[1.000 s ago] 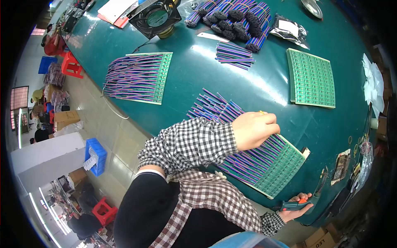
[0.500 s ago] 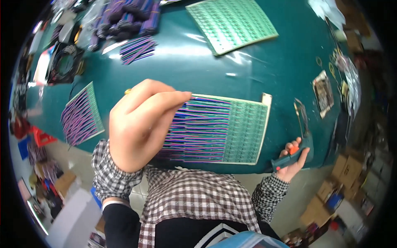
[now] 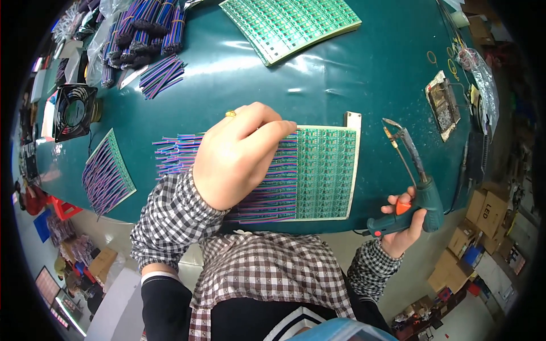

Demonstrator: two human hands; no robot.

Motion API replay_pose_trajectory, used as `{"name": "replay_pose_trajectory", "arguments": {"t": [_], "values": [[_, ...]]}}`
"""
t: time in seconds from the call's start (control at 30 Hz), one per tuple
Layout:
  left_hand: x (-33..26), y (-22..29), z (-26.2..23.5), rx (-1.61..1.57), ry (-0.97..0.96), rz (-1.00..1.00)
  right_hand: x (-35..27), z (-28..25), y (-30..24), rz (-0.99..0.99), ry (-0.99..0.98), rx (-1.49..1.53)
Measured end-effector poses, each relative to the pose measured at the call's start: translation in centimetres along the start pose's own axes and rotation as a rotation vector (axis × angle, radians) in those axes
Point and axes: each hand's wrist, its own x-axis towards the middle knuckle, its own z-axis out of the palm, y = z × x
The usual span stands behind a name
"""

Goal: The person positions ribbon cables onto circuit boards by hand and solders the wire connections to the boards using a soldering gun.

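Observation:
My left hand [image 3: 236, 153] is over the green circuit board panel [image 3: 324, 176], its thumb and forefinger pinched at the panel's far edge, where the rows of wire end. Whatever sits between those fingertips is too small to make out. Rows of thin blue, purple and black wires [image 3: 267, 199] cover the panel's left part and stick out beyond the hand, which hides some of them. Off to the panel's right, my right hand [image 3: 406, 224] grips a dark green soldering gun [image 3: 430, 204] with an orange trigger. Its metal tip [image 3: 392, 124] points up and toward the panel, apart from it.
A stack of green panels [image 3: 296, 28] lies at the back. Bundled wires [image 3: 145, 28] and a loose pile [image 3: 162, 77] are at back left, near a black fan [image 3: 75, 111]. A wired panel [image 3: 108, 173] lies left. A dirty metal tray [image 3: 442, 107] stands at right.
My left hand has moved right along the panel's far edge to the ends of the wires. The soldering gun's tip has come closer to the panel. The whole view has shifted slightly.

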Motion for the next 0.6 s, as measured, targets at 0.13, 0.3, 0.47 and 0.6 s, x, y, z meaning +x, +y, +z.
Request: {"name": "replay_pose_trajectory", "arguments": {"t": [0.13, 0.3, 0.47, 0.6], "values": [[-0.7, -0.4, 0.3, 0.009, -0.002, -0.024, -0.2, -0.2, 0.5, 0.020, -0.001, 0.024], [-1.5, -0.3, -0.8, 0.042, 0.055, -0.023, -0.6, -0.1, 0.1, 0.094, 0.084, 0.090], [-2.5, -0.4, -1.2, 0.099, 0.067, -0.023, -0.2, -0.4, 0.6, 0.026, 0.010, 0.132], [-2.6, -0.2, -1.5, 0.113, 0.036, -0.032, -0.5, -0.5, 0.9, 0.024, -0.007, 0.177]]}}
